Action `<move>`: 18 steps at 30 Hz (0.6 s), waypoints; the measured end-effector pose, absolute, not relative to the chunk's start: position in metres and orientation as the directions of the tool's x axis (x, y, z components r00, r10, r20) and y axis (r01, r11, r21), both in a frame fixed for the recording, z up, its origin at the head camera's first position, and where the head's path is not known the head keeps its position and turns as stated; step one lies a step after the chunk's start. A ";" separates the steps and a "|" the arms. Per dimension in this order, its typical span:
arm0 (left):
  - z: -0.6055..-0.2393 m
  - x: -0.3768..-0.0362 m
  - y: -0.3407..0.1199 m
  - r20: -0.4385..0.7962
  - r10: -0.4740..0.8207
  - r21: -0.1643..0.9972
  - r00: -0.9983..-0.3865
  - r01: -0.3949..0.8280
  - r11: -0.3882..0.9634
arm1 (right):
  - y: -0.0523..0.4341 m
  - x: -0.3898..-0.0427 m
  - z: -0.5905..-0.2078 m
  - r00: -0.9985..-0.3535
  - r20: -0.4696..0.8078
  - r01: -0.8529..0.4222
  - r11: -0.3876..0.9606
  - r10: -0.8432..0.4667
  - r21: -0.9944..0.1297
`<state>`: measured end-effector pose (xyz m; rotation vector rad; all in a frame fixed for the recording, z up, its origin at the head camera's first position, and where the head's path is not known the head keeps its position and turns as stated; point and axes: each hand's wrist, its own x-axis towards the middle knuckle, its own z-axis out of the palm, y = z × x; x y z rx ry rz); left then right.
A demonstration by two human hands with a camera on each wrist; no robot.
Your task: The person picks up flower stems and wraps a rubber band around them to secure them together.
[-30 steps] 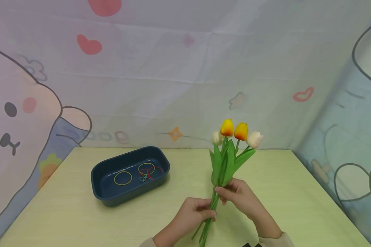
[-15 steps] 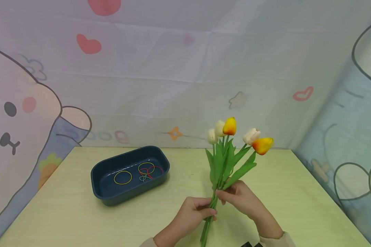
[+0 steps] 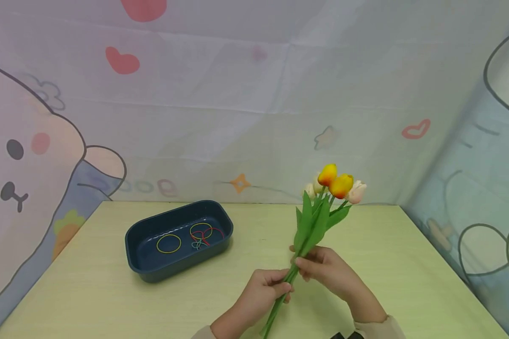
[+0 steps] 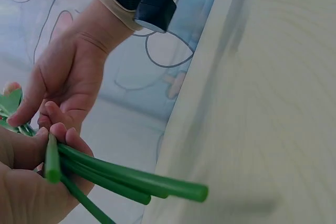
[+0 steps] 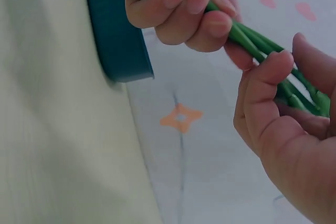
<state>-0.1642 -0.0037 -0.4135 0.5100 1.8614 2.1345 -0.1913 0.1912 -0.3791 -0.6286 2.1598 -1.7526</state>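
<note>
A bunch of artificial tulips [image 3: 318,226], with yellow-orange and whitish heads and green leaves, leans to the upper right above the table. Low on the green stems [image 4: 136,174], my left hand [image 3: 263,292] grips the bundle between thumb and curled fingers. Higher up, just under the leaves, my right hand [image 3: 328,270] pinches the stems. In the right wrist view the fingers of the right hand [image 5: 289,114] curl around the stems, close beside the left hand [image 5: 184,17]. The cut ends stick out below the left hand at uneven lengths in the left wrist view.
Left of the hands, a dark blue tray [image 3: 148,275] stands on the pale wooden table [image 3: 89,301]. Inside it lie a yellow rubber band [image 3: 168,244] and several more in yellow, red and green. A printed cloth [image 3: 220,94] hangs behind the table.
The tulip heads spread apart, then came back together, now closer and further right. The stems slant more, their lower ends shifted left. Both hands stay nearly in place.
</note>
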 end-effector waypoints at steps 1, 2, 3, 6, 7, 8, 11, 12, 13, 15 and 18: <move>-0.413 -0.164 -0.004 0.084 0.423 0.989 -0.902 0.023 -0.146 | 0.192 -0.192 -0.381 -0.855 0.034 -0.125 0.143 -0.517 -0.982; -0.414 -0.164 -0.005 0.078 0.427 0.989 -0.901 0.016 -0.147 | 0.193 -0.193 -0.383 -0.846 0.022 -0.100 0.117 -0.533 -0.988; -0.414 -0.165 -0.005 0.070 0.430 0.989 -0.900 0.006 -0.147 | 0.194 -0.194 -0.385 -0.836 0.013 -0.078 0.096 -0.548 -0.992; -0.415 -0.166 -0.006 0.048 0.437 0.991 -0.898 -0.013 -0.136 | 0.195 -0.196 -0.390 -0.818 0.019 -0.053 0.043 -0.575 -0.998; -0.415 -0.166 -0.006 0.041 0.440 0.991 -0.897 -0.019 -0.130 | 0.194 -0.197 -0.392 -0.818 0.027 -0.057 0.033 -0.575 -0.998; -0.415 -0.166 -0.006 0.034 0.443 0.992 -0.896 -0.023 -0.123 | 0.194 -0.197 -0.393 -0.819 0.038 -0.064 0.025 -0.573 -0.998; -0.416 -0.167 -0.006 0.014 0.447 0.994 -0.895 -0.036 -0.104 | 0.191 -0.197 -0.396 -0.840 0.065 -0.100 0.037 -0.539 -0.994; -0.416 -0.167 -0.006 0.007 0.445 0.994 -0.896 -0.042 -0.101 | 0.190 -0.196 -0.396 -0.850 0.071 -0.113 0.048 -0.522 -0.992; -0.416 -0.167 -0.006 0.004 0.444 0.994 -0.896 -0.044 -0.098 | 0.189 -0.196 -0.396 -0.859 0.078 -0.126 0.062 -0.505 -0.990; -0.415 -0.167 -0.006 0.000 0.440 0.995 -0.898 -0.044 -0.091 | 0.186 -0.195 -0.396 -0.880 0.085 -0.144 0.093 -0.467 -0.985; -0.413 -0.167 -0.005 -0.001 0.444 0.996 -0.896 -0.041 -0.080 | 0.182 -0.194 -0.395 -0.907 0.093 -0.160 0.132 -0.410 -0.978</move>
